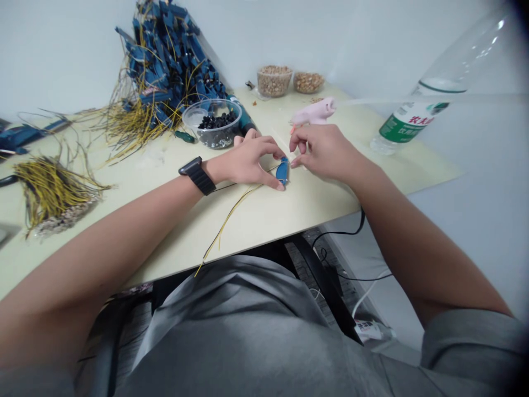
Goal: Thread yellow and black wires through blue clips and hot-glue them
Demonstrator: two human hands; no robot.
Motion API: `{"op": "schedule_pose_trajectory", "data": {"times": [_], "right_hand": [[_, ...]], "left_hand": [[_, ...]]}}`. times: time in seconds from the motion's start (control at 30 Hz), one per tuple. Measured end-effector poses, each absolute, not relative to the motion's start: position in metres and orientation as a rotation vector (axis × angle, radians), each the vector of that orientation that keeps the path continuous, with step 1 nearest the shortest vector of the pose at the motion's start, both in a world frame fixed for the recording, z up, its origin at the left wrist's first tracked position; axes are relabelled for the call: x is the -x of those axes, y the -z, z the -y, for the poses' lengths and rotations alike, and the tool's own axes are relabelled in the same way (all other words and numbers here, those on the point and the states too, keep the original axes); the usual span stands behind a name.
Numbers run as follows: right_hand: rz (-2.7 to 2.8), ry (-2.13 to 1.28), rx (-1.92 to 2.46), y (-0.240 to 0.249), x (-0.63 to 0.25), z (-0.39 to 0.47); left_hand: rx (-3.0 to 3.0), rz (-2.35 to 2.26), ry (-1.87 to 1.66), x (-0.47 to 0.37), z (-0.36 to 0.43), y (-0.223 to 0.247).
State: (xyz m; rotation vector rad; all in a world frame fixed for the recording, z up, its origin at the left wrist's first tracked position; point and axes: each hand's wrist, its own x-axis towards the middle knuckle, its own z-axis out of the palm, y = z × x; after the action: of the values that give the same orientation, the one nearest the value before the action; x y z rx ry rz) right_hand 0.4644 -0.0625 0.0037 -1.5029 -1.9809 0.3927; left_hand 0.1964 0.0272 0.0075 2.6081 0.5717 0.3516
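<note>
A small blue plastic part (282,171) lies at the table's middle, gripped at its ends between the thumb and fingers of my left hand (254,159). Thin yellow and black wires (230,214) trail from under that hand toward the table's front edge. Close against the part's right side is my right hand (320,151), its fingers curled and the thumb tip near the blue edge. Whatever the right fingertips pinch, if anything, is too small to tell. Just behind the right hand rests a pink glue gun (314,112) with an orange tip.
A tall heap of blue wired parts (165,66) stands at the back left. Before it sits a clear tub (219,135) of small black pieces. Bundled yellow wires (58,190) lie left. Two nut-filled tubs (274,82) and a large bottle (413,118) stand behind.
</note>
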Motion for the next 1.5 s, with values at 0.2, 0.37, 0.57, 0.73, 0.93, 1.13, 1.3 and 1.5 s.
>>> {"op": "schedule_pose_trajectory", "data": {"times": [0.2,0.37,0.57,0.73,0.93,1.13,1.3,1.5], "right_hand": [[2.086,-0.216,1.562,-0.004,-0.464,0.049],[2.058,-0.275,1.552,-0.004,-0.469,0.047],[2.046,-0.271,1.592,-0.009,-0.466,0.05],[2.038,-0.294,1.578,-0.012,-0.463,0.055],[1.994,-0.437,1.604,-0.022,-0.455,0.081],[1.997,-0.456,1.51,-0.012,-0.452,0.087],[2.022,-0.434,1.492,-0.011,-0.45,0.083],[2.028,-0.4,1.481,-0.008,-0.45,0.082]], "left_hand": [[-2.608,-0.57,-0.358,-0.197,-0.028,-0.006],[-2.609,-0.575,-0.353,-0.198,-0.027,-0.007],[-2.613,-0.573,-0.346,-0.197,-0.026,-0.008],[-2.622,-0.573,-0.354,-0.198,-0.03,-0.005],[-2.611,-0.585,-0.343,-0.197,-0.028,-0.007],[-2.608,-0.584,-0.341,-0.196,-0.027,-0.008],[-2.604,-0.58,-0.353,-0.197,-0.029,-0.006],[-2.615,-0.573,-0.378,-0.197,-0.033,-0.001]]}}
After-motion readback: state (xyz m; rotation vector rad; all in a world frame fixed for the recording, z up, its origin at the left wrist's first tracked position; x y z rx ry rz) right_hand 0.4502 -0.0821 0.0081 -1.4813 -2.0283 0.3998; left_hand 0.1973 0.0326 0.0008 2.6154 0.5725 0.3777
